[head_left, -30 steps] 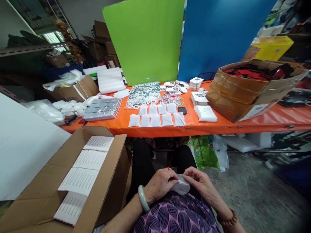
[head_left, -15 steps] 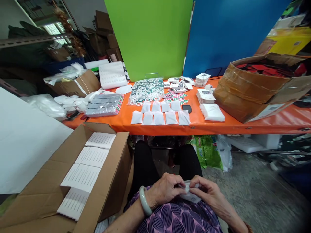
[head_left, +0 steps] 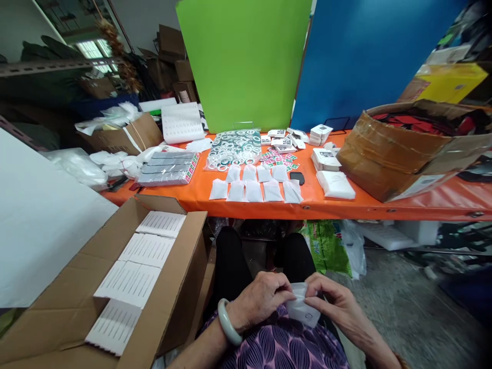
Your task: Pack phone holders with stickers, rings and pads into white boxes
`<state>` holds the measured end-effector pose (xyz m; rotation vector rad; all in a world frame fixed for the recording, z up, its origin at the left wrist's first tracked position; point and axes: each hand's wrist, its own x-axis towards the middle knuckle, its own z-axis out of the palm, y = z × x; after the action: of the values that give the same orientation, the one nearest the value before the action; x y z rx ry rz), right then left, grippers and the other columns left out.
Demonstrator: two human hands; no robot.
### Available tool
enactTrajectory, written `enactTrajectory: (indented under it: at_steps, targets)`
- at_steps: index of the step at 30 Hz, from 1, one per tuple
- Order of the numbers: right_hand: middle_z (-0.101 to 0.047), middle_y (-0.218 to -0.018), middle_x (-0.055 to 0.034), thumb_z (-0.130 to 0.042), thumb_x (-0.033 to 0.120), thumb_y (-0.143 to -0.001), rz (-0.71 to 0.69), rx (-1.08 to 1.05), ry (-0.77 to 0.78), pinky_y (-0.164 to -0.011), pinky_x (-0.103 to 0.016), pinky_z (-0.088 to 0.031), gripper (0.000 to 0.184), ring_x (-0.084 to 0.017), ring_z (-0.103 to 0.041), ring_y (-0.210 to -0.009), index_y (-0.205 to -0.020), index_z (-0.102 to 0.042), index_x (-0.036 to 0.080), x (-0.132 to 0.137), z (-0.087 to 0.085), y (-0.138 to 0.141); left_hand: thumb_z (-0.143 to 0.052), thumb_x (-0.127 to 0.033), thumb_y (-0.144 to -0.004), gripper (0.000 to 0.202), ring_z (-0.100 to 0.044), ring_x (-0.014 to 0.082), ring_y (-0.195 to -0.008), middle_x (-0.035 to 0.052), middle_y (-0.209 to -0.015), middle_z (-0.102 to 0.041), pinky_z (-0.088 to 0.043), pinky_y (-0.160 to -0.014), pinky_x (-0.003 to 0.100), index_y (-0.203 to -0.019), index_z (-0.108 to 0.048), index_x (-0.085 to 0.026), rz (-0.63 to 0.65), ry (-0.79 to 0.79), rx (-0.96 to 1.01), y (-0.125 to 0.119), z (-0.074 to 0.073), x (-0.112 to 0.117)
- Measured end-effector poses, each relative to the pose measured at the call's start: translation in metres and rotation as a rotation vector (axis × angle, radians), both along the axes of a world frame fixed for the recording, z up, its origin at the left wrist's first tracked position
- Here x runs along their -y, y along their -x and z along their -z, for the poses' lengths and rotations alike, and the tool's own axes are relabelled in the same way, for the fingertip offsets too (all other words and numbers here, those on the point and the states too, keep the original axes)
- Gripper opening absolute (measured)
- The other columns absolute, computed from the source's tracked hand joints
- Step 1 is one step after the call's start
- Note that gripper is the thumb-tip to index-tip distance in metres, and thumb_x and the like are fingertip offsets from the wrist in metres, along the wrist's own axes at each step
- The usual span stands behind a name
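Note:
Over my lap, a small translucent white pouch (head_left: pixel 303 310) is stretched between both hands, with a faint round shape showing near its bottom. My left hand (head_left: pixel 265 297), below a pale green bangle (head_left: pixel 229 322), pinches the pouch's upper left edge. The upper right edge is pinched between thumb and fingers of my right hand (head_left: pixel 334 302). On the orange table (head_left: pixel 172 201) beyond, several flat white pouches (head_left: pixel 253 191) lie in two rows. A small black square object (head_left: pixel 297 178) is beside them, and a stack of white pouches (head_left: pixel 335 184) lies further right.
An open carton (head_left: pixel 188 256) with slotted white blocks stands at my left. A bag of green and white rings (head_left: pixel 234 148), loose printed cards (head_left: pixel 280 158) and card stacks (head_left: pixel 325 159) are on the table. A large box (head_left: pixel 392 154) of red pieces sits at the right.
The pouch hangs more upright and shows more of its face between my hands. My hands are slightly further apart at its top edge. The view has tilted up a little.

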<state>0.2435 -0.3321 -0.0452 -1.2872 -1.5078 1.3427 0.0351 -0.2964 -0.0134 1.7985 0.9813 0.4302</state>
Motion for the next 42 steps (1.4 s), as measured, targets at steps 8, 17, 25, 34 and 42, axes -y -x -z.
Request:
enactTrajectory:
  at_steps: [8, 17, 25, 34, 42]
  targets:
    - [-0.050, -0.067, 0.0005, -0.072, 0.045, -0.071, 0.092, -0.246, 0.095, -0.050, -0.022, -0.034, 0.032, -0.011, -0.043, -0.057, -0.065, -0.056, 0.018, -0.017, -0.014, 0.017, -0.062, -0.028, -0.082, 0.014, -0.047, 0.0121, -0.068, -0.0006, -0.074, -0.055, -0.036, -0.066, 0.023, -0.074, -0.059, -0.016, -0.015, -0.057, 0.078, 0.012, -0.032, -0.007]
    - [-0.049, -0.067, 0.0017, -0.072, 0.046, -0.072, 0.043, -0.348, 0.135, -0.047, -0.020, -0.031, 0.035, -0.009, -0.038, -0.054, -0.070, -0.050, 0.019, -0.018, -0.035, 0.045, -0.054, -0.037, -0.087, 0.025, -0.043, 0.0081, -0.052, -0.0034, -0.059, -0.048, -0.033, -0.051, 0.021, -0.073, -0.051, -0.017, -0.137, 0.166, 0.394, 0.034, -0.053, 0.014]
    - [-0.052, -0.069, 0.0019, -0.074, 0.046, -0.069, 0.039, -0.372, 0.210, -0.048, -0.019, -0.028, 0.034, -0.007, -0.038, -0.052, -0.080, -0.055, 0.020, -0.013, -0.044, 0.077, -0.065, -0.048, -0.075, 0.036, -0.049, 0.0089, -0.039, -0.0038, -0.048, -0.054, -0.039, -0.041, 0.019, -0.072, -0.047, -0.017, -0.294, 0.425, 0.734, 0.060, -0.033, 0.014]
    - [-0.039, -0.059, 0.0035, -0.070, 0.053, -0.072, -0.084, -0.172, 0.179, -0.048, -0.021, -0.025, 0.043, -0.008, -0.032, -0.053, -0.061, -0.049, 0.017, -0.025, -0.044, 0.104, -0.062, -0.041, -0.079, 0.028, -0.051, 0.0088, -0.048, -0.0032, -0.058, -0.054, -0.039, -0.047, 0.020, -0.081, -0.058, -0.014, -0.343, 0.313, 0.621, 0.088, -0.015, 0.026]
    - [-0.044, -0.063, 0.0033, -0.062, 0.055, -0.077, -0.047, -0.167, 0.232, -0.049, -0.022, -0.030, 0.039, -0.009, -0.037, -0.054, -0.072, -0.053, 0.018, -0.056, -0.006, 0.112, -0.063, -0.013, -0.073, 0.005, -0.049, 0.0112, -0.069, -0.0018, -0.069, -0.056, -0.036, -0.065, 0.022, -0.069, -0.061, -0.016, -0.480, -0.015, 0.261, 0.102, -0.032, 0.027]
